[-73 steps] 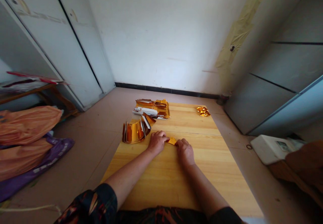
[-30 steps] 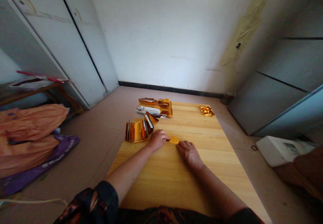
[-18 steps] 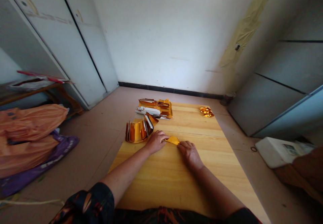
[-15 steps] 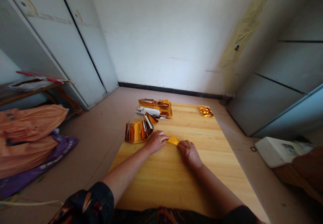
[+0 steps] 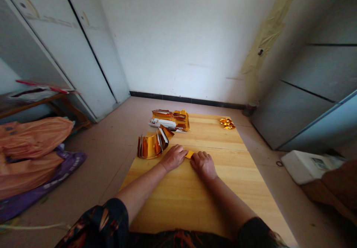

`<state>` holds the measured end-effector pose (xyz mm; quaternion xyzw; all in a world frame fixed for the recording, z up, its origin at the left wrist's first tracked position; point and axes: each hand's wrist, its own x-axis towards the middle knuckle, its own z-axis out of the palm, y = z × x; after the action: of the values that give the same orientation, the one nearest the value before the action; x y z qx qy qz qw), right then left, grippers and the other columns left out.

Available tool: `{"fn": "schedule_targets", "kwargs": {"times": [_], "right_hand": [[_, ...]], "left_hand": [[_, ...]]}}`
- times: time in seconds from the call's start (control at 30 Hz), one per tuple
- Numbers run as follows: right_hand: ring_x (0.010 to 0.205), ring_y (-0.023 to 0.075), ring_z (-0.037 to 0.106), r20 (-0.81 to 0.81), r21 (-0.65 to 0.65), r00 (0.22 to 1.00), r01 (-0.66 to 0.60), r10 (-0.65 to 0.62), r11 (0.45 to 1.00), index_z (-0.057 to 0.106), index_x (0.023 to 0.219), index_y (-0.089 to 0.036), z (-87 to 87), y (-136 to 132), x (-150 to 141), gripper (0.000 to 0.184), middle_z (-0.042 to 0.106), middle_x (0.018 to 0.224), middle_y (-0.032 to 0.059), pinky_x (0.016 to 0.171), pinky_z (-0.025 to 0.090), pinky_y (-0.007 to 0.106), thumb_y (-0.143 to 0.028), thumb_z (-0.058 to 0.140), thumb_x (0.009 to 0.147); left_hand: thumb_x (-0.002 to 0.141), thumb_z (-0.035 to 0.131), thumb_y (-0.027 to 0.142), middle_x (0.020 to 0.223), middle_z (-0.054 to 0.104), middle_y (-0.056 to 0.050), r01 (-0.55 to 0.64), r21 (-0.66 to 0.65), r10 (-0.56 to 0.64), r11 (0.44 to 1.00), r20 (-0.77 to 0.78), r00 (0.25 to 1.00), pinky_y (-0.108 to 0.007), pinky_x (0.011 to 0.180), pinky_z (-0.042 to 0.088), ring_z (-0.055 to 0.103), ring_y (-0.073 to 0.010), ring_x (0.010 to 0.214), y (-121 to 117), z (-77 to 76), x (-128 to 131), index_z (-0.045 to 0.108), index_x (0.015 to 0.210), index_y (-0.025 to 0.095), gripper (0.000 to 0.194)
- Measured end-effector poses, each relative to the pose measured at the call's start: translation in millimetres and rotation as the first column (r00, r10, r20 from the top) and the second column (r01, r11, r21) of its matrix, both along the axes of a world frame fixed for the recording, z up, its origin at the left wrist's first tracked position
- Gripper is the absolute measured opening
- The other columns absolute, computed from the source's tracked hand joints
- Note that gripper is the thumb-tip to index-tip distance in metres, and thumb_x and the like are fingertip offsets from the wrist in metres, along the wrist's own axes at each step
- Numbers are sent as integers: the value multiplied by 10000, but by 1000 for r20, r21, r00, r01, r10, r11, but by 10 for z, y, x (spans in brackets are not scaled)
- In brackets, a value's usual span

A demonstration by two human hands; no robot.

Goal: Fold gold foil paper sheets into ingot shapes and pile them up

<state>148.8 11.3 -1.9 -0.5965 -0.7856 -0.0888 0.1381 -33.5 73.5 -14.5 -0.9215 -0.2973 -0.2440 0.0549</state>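
A small piece of folded gold foil paper (image 5: 189, 154) lies low over the wooden table (image 5: 178, 196), between my two hands. My left hand (image 5: 175, 157) is closed, pinching its left end with thumb and fingers. At its right end my right hand (image 5: 204, 165) is closed too, the fingertips pressed on the paper and partly covering it. Left of my left hand stands a curved stack of gold foil sheets (image 5: 150, 146). Behind that lies a second pile of gold and white sheets (image 5: 170, 120).
Several shiny folded gold pieces (image 5: 227, 123) rest at the table's far right corner. Orange and purple bags (image 5: 36, 140) lie on the floor at left, near a grey cabinet (image 5: 83, 47). A white box (image 5: 305, 166) stands at right.
My right hand has moved left and slightly away from me, closer to my left hand. Less of the gold paper shows between them. The stacks stay in place.
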Motion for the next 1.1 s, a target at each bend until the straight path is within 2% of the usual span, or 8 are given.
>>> {"fn": "schedule_targets", "kwargs": {"times": [0.2,0.4,0.6,0.83,1.1], "right_hand": [[735,171,477,36,77,999,5,-8,997,607,757,-202,-76,58,-37,149,603,754,41,627,224,287,-293,555,862],[736,165,456,78,129,995,-79,69,988,595,737,-200,-105,63,30,173,581,745,35,642,229,286,-208,515,890],[722,159,446,53,152,984,-175,169,973,587,716,-194,-57,32,84,212,583,723,26,701,250,298,-174,492,904],[733,153,455,5,157,983,-182,184,971,599,721,-198,-78,28,97,208,594,720,16,776,257,308,-185,501,904],[737,151,452,-20,180,984,-172,178,969,598,733,-198,-88,37,101,194,604,727,7,801,249,311,-180,506,903]], "left_hand": [[923,426,193,700,480,-24,29,141,-31,990,9,999,-270,634,375,444,-150,712,-16,16,15,594,774,162,226],[914,434,171,701,487,-22,30,215,-34,976,13,999,-275,634,366,442,-148,710,-67,57,-3,555,703,163,243],[921,438,231,691,489,-21,17,182,-25,983,42,999,-282,645,381,450,-153,710,-95,58,-24,580,749,169,230],[929,397,180,650,460,-18,23,169,-30,985,39,999,-275,615,357,423,-143,668,-131,36,-11,536,633,166,327],[922,378,144,651,456,-27,27,136,-32,990,37,999,-276,619,352,410,-150,669,-135,33,14,505,597,159,349]]}}
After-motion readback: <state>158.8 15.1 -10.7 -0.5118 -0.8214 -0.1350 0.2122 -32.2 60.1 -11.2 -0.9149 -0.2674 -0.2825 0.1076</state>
